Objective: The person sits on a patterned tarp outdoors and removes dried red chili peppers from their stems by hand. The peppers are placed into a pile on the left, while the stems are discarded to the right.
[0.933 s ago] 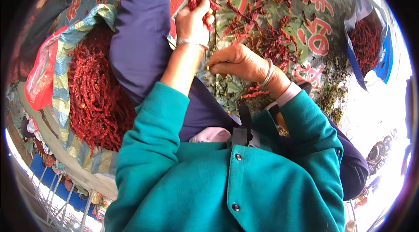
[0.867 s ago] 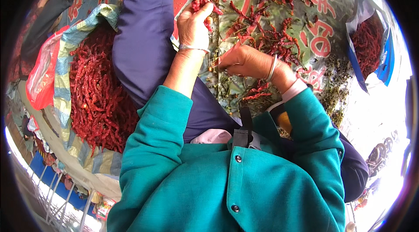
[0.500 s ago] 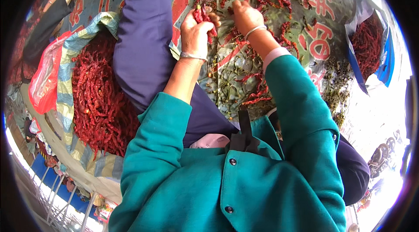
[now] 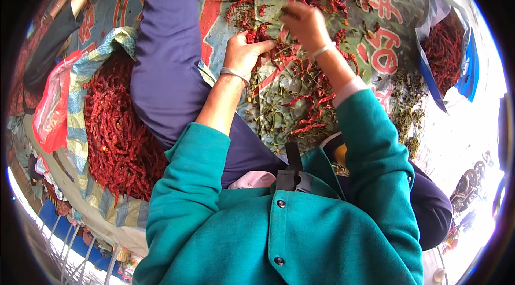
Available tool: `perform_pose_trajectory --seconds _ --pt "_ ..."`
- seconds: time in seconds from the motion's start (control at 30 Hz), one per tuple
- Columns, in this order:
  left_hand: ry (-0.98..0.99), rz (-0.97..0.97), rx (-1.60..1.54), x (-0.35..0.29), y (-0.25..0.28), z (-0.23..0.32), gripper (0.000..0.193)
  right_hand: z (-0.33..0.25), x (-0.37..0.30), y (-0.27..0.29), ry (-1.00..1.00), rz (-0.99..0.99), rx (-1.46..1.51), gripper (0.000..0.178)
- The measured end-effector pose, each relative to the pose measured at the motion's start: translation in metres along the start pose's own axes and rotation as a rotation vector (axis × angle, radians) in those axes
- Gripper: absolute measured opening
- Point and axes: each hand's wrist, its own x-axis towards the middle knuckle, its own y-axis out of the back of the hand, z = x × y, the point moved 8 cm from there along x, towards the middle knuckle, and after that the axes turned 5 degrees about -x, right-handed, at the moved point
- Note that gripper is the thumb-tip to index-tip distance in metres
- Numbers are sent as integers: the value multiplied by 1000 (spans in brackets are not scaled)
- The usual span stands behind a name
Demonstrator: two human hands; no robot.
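Both arms reach up the frame from the bottom, elbows bent and held out to either side. I see the left forearm (image 4: 221, 101) climb steeply to the upper middle, where the left hand (image 4: 247, 54) shows its back, fingers curled and partly hidden from me, the thumb (image 4: 263, 47) stretched out to the right. The right forearm (image 4: 338, 70) slants up and leftward; the right hand (image 4: 308, 25) hangs a little higher, near the left but apart, its fingers (image 4: 295, 11) bent, pointing left, slightly blurred.

bright daylight, white glare washing out the right side, curved fisheye edges, black corners
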Motion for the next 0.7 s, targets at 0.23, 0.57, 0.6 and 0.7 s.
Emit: perform_pose_trajectory --seconds 0.23,0.57,0.6,0.7 --pt "3 -24 -312 8 3 3 9 2 68 3 269 82 -848 31" --pt "-321 -96 235 -9 -22 30 27 -11 -42 1 -374 -74 688 18" --pt "-380 -132 386 -11 -27 31 30 -12 -50 -3 -433 -73 849 18" --pt "-452 -114 626 -14 -29 28 25 -5 -64 -13 -535 -73 954 14"
